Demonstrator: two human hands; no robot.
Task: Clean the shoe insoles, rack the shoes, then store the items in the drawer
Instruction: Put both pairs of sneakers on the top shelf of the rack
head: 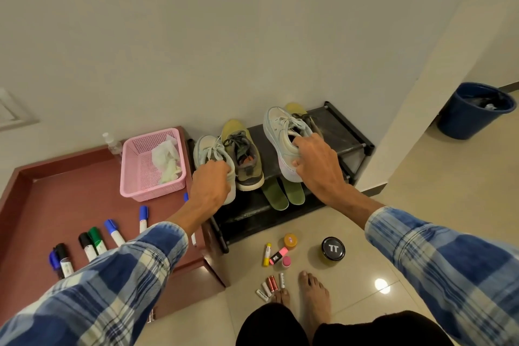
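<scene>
**A:** Where are the pale sneakers?

**B:** At the black shoe rack's (346,132) top shelf. The left hand (209,182) grips the left pale sneaker (206,149) by its heel, and the right hand (317,163) clutches the right pale sneaker (280,132) at its collar.

**A:** Advice?

**B:** Set each one flat, on either side of the olive shoe (245,157). The second olive shoe (295,108) behind is mostly hidden, and I can't tell whether the soles touch the shelf.

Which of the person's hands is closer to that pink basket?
Left. The left hand grips a pale sneaker just right of the pink basket. The right hand grips the other pale sneaker farther right, beyond the olive shoe.
</scene>
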